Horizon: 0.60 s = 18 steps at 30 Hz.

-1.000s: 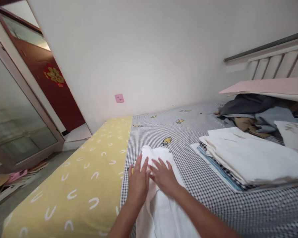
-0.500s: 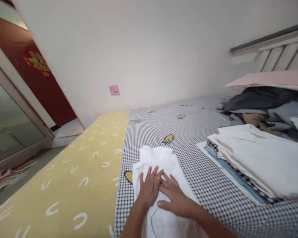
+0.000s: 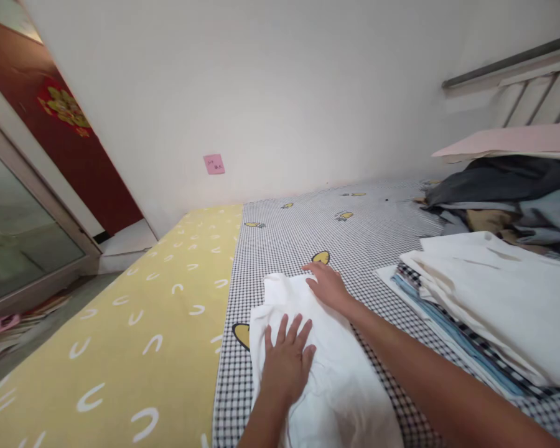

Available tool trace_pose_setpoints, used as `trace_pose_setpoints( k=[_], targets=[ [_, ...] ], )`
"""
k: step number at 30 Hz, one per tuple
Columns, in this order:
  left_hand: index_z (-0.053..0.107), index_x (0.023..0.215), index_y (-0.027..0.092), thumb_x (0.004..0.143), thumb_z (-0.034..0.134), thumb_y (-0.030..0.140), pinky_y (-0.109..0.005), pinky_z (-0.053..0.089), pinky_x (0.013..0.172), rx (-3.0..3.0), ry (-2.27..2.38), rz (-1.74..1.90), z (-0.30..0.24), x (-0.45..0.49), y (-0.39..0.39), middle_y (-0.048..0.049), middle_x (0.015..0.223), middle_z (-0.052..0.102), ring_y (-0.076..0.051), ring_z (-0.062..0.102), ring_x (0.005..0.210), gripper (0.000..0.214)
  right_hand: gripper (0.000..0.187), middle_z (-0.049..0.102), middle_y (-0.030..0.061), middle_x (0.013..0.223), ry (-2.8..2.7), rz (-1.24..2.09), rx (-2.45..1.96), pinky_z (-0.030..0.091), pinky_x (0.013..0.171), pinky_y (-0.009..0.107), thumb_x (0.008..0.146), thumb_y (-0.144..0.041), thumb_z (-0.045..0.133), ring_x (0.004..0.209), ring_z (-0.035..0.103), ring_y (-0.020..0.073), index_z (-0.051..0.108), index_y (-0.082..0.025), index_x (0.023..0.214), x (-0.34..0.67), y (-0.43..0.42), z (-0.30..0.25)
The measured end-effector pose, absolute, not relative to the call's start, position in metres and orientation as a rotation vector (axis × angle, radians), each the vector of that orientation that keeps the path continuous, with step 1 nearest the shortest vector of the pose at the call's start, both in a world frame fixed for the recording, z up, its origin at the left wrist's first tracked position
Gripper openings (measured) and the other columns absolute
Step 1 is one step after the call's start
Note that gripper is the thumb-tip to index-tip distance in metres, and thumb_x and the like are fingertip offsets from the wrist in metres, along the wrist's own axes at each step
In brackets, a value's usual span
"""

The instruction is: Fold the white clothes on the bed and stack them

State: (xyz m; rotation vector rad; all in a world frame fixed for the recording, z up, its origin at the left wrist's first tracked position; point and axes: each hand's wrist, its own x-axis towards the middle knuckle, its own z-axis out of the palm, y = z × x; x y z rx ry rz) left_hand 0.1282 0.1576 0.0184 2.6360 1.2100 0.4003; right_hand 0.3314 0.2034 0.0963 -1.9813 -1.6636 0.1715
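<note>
A white garment [image 3: 329, 367] lies on the black-and-white checked bed sheet [image 3: 364, 236], partly folded. My left hand [image 3: 285, 364] lies flat on its middle with the fingers spread, pressing it down. My right hand [image 3: 327, 285] reaches to the garment's far right corner, fingers together and curled down onto the cloth's edge. Whether those fingers grip the cloth or only press on it does not show clearly.
A stack of folded white and striped clothes [image 3: 485, 305] sits to the right. Behind it is a heap of dark, grey and tan clothing [image 3: 499, 199] under a pink board [image 3: 513, 142]. A yellow sheet [image 3: 135, 330] covers the bed's left part. A glass door [image 3: 14, 236] stands far left.
My right hand has moved from beside my left hand forward to the garment's far right corner. My left hand stays flat on the cloth. The view has tilted slightly.
</note>
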Motion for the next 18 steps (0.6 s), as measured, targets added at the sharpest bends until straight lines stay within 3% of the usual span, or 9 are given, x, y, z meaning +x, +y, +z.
trace_pose_setpoints(
  k=[3,5,9,14,16,18],
  targets=[
    [0.031,0.152,0.046,0.103,0.03,0.045,-0.07,0.019,0.123,2.638,1.223,0.416,0.016,0.128,0.156,0.0087,0.163,0.033,-0.027,0.023,0.155,0.049,0.059,0.058,0.0148,0.142,-1.661,0.224,-2.12,0.037,0.103,0.055,0.083,-0.018,0.063,0.129,0.053,0.0334,0.055,-0.024,0.141,0.326,0.244,0.083],
    [0.03,0.153,0.046,0.103,0.029,0.045,-0.07,0.022,0.122,2.648,1.235,0.434,0.016,0.129,0.155,0.009,0.163,0.033,-0.026,0.024,0.154,0.049,0.053,0.066,0.0172,0.128,-1.657,0.229,-2.196,0.038,0.098,0.056,0.079,-0.018,0.069,0.121,0.057,0.0363,0.062,-0.022,0.131,0.323,0.258,0.074],
    [0.03,0.153,0.044,0.103,0.033,0.04,-0.069,0.027,0.121,2.706,1.266,0.493,0.014,0.131,0.153,0.006,0.161,0.039,-0.027,0.03,0.152,0.05,0.017,0.073,0.0112,0.101,-1.706,0.136,-2.175,0.038,0.093,0.049,0.088,-0.019,0.061,0.104,0.062,0.0292,0.074,-0.022,0.098,0.313,0.253,0.075],
    [0.034,0.152,0.041,0.102,0.037,0.038,-0.07,0.03,0.119,2.737,1.269,0.542,0.014,0.133,0.152,0.0031,0.159,0.043,-0.028,0.033,0.151,0.05,0.018,0.069,0.0021,0.103,-1.996,-0.109,-1.851,0.025,0.108,0.045,0.095,-0.022,0.058,0.109,0.054,0.0207,0.075,-0.029,0.095,0.302,0.189,0.084],
    [0.042,0.149,0.039,0.102,0.038,0.039,-0.07,0.03,0.119,2.718,1.274,0.547,0.016,0.133,0.15,0.0007,0.155,0.049,-0.029,0.037,0.148,0.047,0.019,0.068,0.0,0.095,-2.098,-0.189,-1.759,0.018,0.113,0.046,0.095,-0.02,0.06,0.104,0.054,0.0191,0.075,-0.029,0.087,0.304,0.159,0.072],
    [0.05,0.144,0.036,0.102,0.038,0.041,-0.07,0.028,0.12,2.703,1.277,0.554,0.017,0.134,0.149,-0.0007,0.149,0.057,-0.028,0.045,0.144,0.044,0.018,0.069,-0.0004,0.091,-2.129,-0.301,-1.69,0.019,0.114,0.047,0.094,-0.019,0.061,0.099,0.055,0.0186,0.075,-0.03,0.09,0.311,0.136,0.052]
  ],
)
